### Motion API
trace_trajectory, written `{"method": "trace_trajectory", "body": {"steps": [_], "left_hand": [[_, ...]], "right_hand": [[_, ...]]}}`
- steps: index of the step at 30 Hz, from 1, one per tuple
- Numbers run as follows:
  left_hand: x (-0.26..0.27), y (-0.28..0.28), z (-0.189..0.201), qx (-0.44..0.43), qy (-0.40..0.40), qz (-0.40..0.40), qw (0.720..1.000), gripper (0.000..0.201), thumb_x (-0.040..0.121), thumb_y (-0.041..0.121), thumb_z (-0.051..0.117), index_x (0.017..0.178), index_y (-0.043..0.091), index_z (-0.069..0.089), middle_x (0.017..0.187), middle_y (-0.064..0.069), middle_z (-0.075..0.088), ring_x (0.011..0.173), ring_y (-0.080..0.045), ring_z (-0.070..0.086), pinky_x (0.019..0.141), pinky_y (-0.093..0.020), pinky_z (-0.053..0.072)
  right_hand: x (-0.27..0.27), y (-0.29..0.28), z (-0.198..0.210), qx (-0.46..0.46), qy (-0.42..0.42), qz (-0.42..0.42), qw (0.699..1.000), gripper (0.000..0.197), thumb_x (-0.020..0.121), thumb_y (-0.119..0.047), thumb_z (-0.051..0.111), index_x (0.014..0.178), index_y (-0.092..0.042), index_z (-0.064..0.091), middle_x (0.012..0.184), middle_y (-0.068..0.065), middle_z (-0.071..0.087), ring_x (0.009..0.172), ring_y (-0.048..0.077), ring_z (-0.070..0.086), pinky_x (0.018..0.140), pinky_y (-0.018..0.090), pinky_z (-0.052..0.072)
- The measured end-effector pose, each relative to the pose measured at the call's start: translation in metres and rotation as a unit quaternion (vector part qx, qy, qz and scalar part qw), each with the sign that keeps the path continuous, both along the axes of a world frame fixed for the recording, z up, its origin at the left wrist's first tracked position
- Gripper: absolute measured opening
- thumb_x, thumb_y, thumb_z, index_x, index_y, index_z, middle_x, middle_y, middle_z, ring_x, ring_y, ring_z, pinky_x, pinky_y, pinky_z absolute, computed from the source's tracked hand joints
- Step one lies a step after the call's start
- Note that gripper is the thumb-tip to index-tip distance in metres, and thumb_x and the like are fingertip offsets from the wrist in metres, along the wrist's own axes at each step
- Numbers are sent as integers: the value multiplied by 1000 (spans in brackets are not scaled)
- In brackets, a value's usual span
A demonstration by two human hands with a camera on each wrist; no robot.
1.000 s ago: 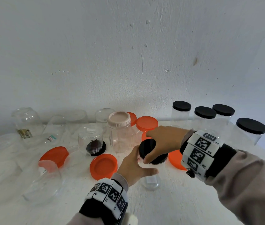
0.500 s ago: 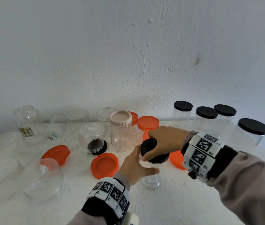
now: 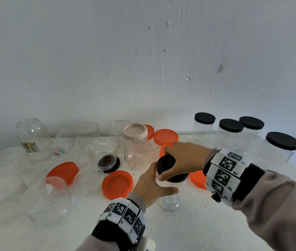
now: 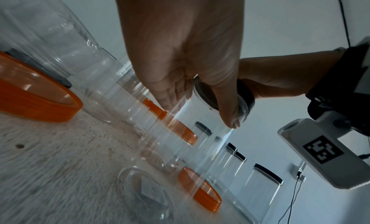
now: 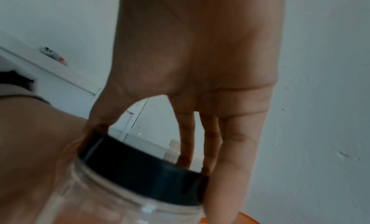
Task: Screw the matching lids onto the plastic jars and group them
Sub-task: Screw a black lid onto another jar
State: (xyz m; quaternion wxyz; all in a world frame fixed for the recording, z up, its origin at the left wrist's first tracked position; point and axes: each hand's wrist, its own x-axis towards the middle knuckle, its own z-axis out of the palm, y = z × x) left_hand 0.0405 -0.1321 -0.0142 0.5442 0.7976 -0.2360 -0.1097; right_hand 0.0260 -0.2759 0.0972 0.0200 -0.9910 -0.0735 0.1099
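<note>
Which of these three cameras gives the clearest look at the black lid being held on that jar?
The head view: the black lid shows sharply on the clear jar, with the right hand gripping it. The right wrist view shows only its blurred side; the left wrist view just an edge behind the left hand.

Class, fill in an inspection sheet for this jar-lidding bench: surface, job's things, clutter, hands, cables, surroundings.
Surface: white rough-textured tabletop.
Job's things: clear plastic jar with round black lid on its mouth; four black-lidded clear jars grouped at right; loose orange lids; pink-lidded jar.
Clutter: unlidded clear jars at left, some on their sides.
Hands: left hand holds the jar; right hand grips the lid.
Cables: thin dark cable by the wall.
Surroundings: plain white wall.
</note>
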Motion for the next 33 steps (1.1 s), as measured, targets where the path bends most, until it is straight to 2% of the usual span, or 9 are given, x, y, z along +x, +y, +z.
{"method": "trace_trajectory", "body": {"steps": [4,7,11,14,17,20,24,29,33], "left_hand": [[1,-1,0,-9,14,-6,1000,84,63,27,87,133,26,39,125,8,57,117,-9,52,100,-24,42],[1,0,-1,-14,21,-7,1000,86,63,26,86,133,25,38,125,8,56,118,-10,52,97,-20,39],[1,0,-1,-15,18,-5,1000,86,61,29,87,133,25,39,125,8,56,119,-10,51,103,-25,40],[0,0,0,-13,16,-2,1000,86,61,29,87,133,26,39,125,9,57,119,-10,51,104,-29,42],[-1,0,1,0,8,0,1000,86,62,30,86,133,27,38,123,11,58,118,-9,52,99,-23,42],[-1,0,1,-4,15,1,1000,87,62,29,87,135,24,38,125,9,57,120,-11,51,103,-29,42],[-1,-1,1,-6,16,2,1000,89,62,28,87,136,21,37,128,6,55,122,-12,50,107,-31,39],[-2,-1,1,-3,14,1,1000,88,62,30,87,135,24,38,127,7,56,120,-11,51,105,-31,41],[-2,0,2,2,14,3,1000,87,63,31,86,136,25,38,124,10,58,118,-10,52,100,-27,43]], "right_hand": [[1,-8,9,35,73,9,997,86,67,-61,74,139,-35,35,131,-7,45,117,17,47,95,35,46],[0,-10,14,38,95,40,994,90,70,-46,79,145,-36,30,140,-10,38,128,16,38,104,35,39],[1,-9,12,47,67,49,995,81,68,-51,79,138,-34,42,129,-12,45,118,12,42,99,32,42],[0,-6,5,34,31,17,999,67,65,-66,72,118,-28,52,110,-10,51,99,13,52,82,28,48],[-2,-2,-3,-1,-9,-10,1000,65,65,-77,62,101,-25,44,100,-6,48,88,15,51,71,27,43],[0,-4,0,9,22,-11,1000,72,66,-73,66,118,-27,46,111,-6,47,100,17,52,82,31,46],[-1,-8,8,41,89,33,995,90,70,-48,78,145,-34,30,135,-9,39,124,16,40,102,36,41],[1,-9,7,51,57,36,996,75,68,-55,76,132,-33,45,121,-9,47,110,13,47,92,30,46],[-2,-3,-2,10,-1,-1,1000,65,66,-74,65,106,-25,48,102,-6,50,88,14,52,71,26,44]]}}
